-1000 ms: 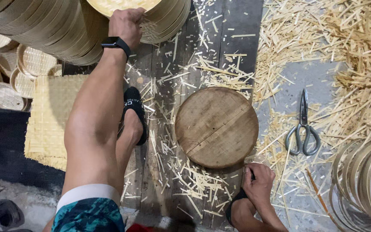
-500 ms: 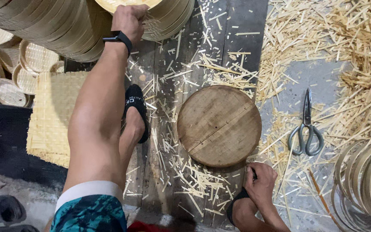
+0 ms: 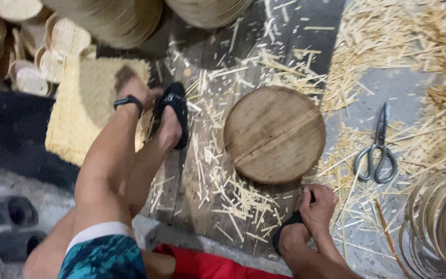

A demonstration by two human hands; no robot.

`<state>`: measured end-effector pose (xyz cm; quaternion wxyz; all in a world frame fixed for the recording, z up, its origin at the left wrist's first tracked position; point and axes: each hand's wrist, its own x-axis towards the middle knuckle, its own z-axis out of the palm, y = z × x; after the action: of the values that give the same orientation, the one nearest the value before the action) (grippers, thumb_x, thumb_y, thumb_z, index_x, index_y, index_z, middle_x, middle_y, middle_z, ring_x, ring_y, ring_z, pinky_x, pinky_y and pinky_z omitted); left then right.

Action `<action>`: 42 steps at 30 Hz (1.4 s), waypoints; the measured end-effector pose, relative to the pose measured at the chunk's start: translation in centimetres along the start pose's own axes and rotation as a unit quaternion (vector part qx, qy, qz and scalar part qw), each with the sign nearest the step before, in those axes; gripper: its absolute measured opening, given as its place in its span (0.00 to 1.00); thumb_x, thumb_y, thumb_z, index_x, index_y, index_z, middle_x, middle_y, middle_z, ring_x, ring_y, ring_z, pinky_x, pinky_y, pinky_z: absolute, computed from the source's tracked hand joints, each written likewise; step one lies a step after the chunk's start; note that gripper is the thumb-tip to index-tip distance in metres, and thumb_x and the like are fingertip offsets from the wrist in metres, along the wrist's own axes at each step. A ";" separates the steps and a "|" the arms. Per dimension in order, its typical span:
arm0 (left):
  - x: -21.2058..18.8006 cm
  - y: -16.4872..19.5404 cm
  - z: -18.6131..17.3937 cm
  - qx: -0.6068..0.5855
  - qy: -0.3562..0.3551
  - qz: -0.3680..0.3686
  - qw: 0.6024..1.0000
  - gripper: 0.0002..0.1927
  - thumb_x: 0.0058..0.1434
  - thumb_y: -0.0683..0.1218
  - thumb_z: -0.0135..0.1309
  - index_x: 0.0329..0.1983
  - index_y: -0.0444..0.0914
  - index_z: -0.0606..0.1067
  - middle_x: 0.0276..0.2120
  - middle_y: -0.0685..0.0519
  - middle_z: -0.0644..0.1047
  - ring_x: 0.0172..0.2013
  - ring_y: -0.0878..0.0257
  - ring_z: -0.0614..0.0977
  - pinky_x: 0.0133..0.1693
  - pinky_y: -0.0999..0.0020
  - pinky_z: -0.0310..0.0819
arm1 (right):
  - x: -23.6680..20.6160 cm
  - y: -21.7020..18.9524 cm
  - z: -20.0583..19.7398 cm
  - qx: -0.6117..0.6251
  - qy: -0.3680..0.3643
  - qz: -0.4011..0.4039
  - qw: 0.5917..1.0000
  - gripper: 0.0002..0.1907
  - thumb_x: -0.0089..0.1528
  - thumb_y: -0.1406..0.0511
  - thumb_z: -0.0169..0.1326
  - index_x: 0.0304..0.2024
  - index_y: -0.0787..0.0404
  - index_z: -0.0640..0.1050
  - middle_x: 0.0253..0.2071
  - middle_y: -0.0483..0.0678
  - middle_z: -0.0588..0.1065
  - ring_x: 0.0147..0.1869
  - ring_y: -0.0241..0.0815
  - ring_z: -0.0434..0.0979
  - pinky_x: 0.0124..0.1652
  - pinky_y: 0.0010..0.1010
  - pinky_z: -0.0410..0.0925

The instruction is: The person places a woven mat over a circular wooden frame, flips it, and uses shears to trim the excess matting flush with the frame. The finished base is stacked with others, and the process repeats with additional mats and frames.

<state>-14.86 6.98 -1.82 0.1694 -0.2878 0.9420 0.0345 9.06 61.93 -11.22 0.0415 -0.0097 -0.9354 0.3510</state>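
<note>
My left hand (image 3: 134, 91), with a black watch on the wrist, is low over a pale woven mat (image 3: 76, 119), just left of my left foot in a black sandal (image 3: 174, 111). The hand is blurred, so its grip does not show. My right hand (image 3: 318, 206) rests with curled fingers on my right foot and its black sandal (image 3: 285, 232), just below a round wooden block (image 3: 274, 134). Nothing else shows in that hand.
Scissors (image 3: 377, 150) lie right of the block among bamboo slivers (image 3: 378, 62). Bamboo rings (image 3: 434, 222) are stacked at the lower right, round woven lids (image 3: 63, 39) and tall stacks (image 3: 114, 18) at the top left. Dark slippers (image 3: 9, 212) lie at the lower left.
My left hand has come down from the stacks at the top to the woven mat beside my left foot. The right hand stayed by my right foot.
</note>
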 end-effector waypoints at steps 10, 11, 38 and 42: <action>-2.8 -9.9 4.1 0.002 -0.100 -0.015 0.995 0.34 0.55 0.55 0.63 0.59 0.30 0.73 0.56 0.31 0.74 0.57 0.40 0.77 0.57 0.52 0.72 | -0.1 0.6 1.7 -0.025 -0.012 0.010 1.000 0.04 0.64 0.66 0.57 0.36 0.60 0.78 0.39 0.53 0.76 0.48 0.56 0.75 0.52 0.47 0.64; -2.8 -10.0 4.1 0.023 -0.091 0.010 0.996 0.28 0.57 0.53 0.61 0.55 0.31 0.76 0.53 0.31 0.76 0.55 0.40 0.78 0.56 0.51 0.74 | 0.0 0.7 1.8 -0.040 -0.011 0.010 0.999 0.05 0.64 0.66 0.58 0.36 0.61 0.79 0.39 0.54 0.76 0.48 0.57 0.75 0.52 0.48 0.64; -21.3 -4.1 -16.7 -0.239 0.238 0.430 0.837 0.08 0.75 0.39 0.60 0.38 0.33 0.77 0.28 0.49 0.76 0.29 0.57 0.77 0.31 0.64 0.68 | 1.8 0.2 -1.7 0.160 0.048 0.003 0.986 0.21 0.70 0.63 0.54 0.63 0.69 0.72 0.60 0.60 0.73 0.67 0.54 0.73 0.68 0.43 0.64; -20.1 3.3 -9.9 -0.557 0.088 0.354 0.746 0.13 0.80 0.42 0.59 0.37 0.34 0.74 0.29 0.61 0.73 0.31 0.72 0.71 0.33 0.74 0.64 | 6.4 -0.1 -6.4 0.616 -0.082 0.048 0.782 0.28 0.68 0.56 0.49 0.66 0.61 0.61 0.62 0.51 0.72 0.66 0.40 0.73 0.61 0.28 0.68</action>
<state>-4.06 18.79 14.20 -0.1292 0.0216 0.8005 0.5848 3.19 66.40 -5.91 -0.0547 0.0020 -0.5183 0.8534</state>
